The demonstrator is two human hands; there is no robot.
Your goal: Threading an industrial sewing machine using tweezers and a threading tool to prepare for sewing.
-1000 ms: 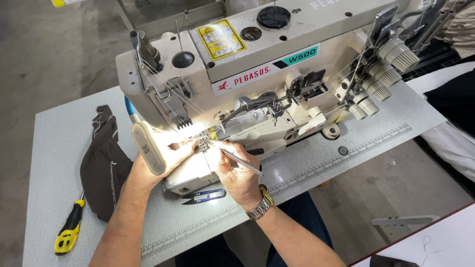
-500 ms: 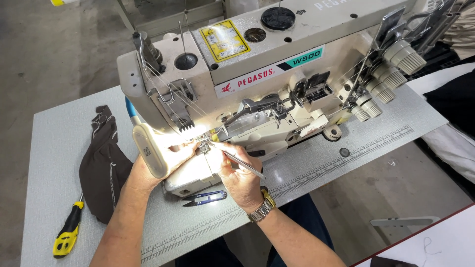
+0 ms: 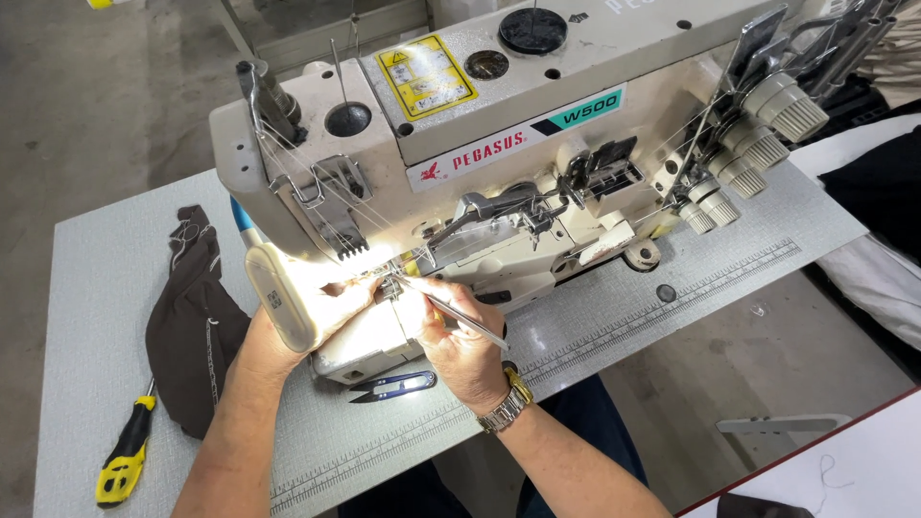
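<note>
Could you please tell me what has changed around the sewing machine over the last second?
Almost nothing visibly changed. The right hand still holds the tweezers at the lit needle area, and the left hand still rests beside the lamp. The thread snips, dark cloth and yellow screwdriver lie where they were on the table.

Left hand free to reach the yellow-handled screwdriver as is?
Probably yes. The left hand is up at the needle area, but bare table lies beside the dark cloth toward the screwdriver.
</note>
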